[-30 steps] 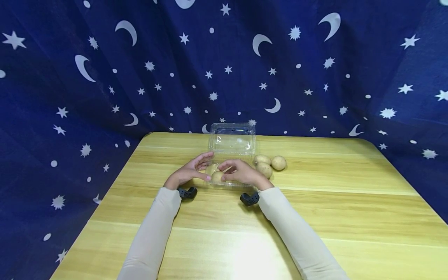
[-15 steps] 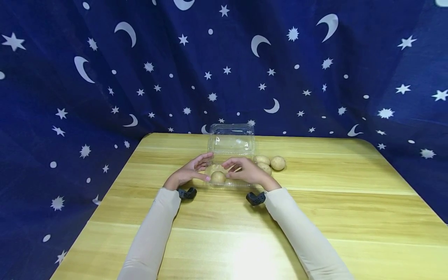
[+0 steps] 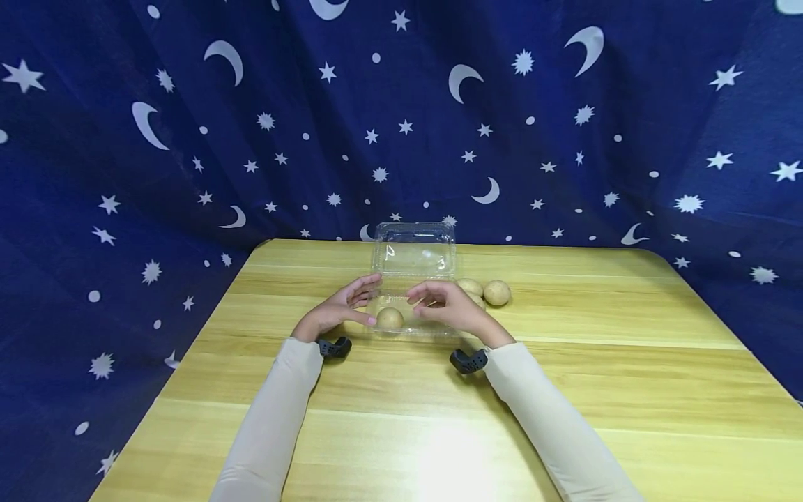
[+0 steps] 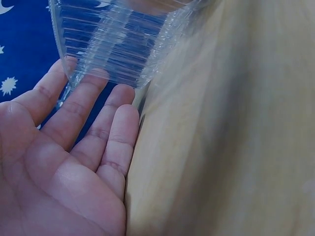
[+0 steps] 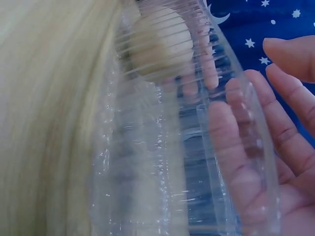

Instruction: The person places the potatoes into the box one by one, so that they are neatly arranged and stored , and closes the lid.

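Note:
A clear plastic clamshell box [image 3: 414,259] stands with its lid raised at the back. One round, pale potato [image 3: 389,318] lies at the left of its base and shows through the ribbed wall in the right wrist view. At the box's left end is my left hand [image 3: 339,308], its fingers extended; in the left wrist view the fingertips [image 4: 98,73] meet the plastic. My right hand [image 3: 448,308] is over the right part of the base, its fingers loosely bent and nothing between them, apart from the potato.
Several more potatoes [image 3: 497,293] sit on the wooden table [image 3: 376,432] just right of the box, partly hidden behind my right hand. A blue curtain [image 3: 401,84] with stars and moons hangs behind the table's far edge.
My right hand has let go of the potato in the box and drawn away to the right. The potato stays at the left of the base; my left hand has hardly moved.

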A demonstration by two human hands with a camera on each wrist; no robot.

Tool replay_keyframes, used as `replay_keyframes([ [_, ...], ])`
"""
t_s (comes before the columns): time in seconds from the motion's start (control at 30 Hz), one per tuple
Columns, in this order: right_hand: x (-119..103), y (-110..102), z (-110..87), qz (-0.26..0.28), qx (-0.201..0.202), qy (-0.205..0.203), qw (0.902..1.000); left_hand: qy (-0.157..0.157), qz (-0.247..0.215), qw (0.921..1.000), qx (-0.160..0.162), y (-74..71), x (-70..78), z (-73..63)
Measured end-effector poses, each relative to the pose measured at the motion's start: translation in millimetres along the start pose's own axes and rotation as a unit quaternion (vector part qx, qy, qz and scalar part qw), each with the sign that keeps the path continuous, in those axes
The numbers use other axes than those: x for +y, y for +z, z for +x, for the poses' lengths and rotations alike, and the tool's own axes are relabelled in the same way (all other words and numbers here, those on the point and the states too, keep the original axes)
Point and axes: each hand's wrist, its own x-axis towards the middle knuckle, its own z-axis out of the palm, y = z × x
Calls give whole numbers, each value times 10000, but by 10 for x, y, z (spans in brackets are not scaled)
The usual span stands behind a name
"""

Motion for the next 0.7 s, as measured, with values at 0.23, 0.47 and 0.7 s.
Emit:
replay_keyframes([
  [0.23, 15, -26, -51, 291, 210, 171, 9992, 21, -3, 10000, -2, 11, 17, 23],
  [0.47, -15, -90, -98, 310, 132, 238, 9992, 38, 53, 10000, -5, 18, -6, 14],
  [0.7, -36, -251, -160, 225, 183, 359, 9989, 65, 16, 10000, 43, 13, -15, 1],
])
